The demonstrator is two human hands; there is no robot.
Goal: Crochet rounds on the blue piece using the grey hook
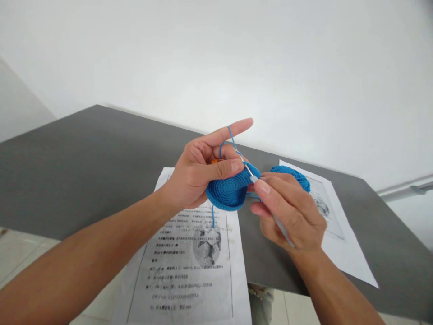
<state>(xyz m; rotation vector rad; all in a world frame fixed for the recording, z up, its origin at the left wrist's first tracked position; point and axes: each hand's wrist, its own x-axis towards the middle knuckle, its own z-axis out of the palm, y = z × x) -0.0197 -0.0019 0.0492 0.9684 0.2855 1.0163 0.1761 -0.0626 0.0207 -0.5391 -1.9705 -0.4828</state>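
A round blue crochet piece, worked in rings with a raised edge, is pinched between the thumb and fingers of my left hand. Its index finger points out to the right with blue yarn looped over it. My right hand grips a crochet hook with a grey handle; the metal tip is at the piece's upper edge, by my left thumb. Something small and orange shows behind my left thumb, mostly hidden. A short yarn tail hangs below the piece.
A blue yarn ball lies behind my right hand on a printed sheet. Another printed sheet with text and a picture lies below my hands, past the near edge of the dark table. A white wall rises behind.
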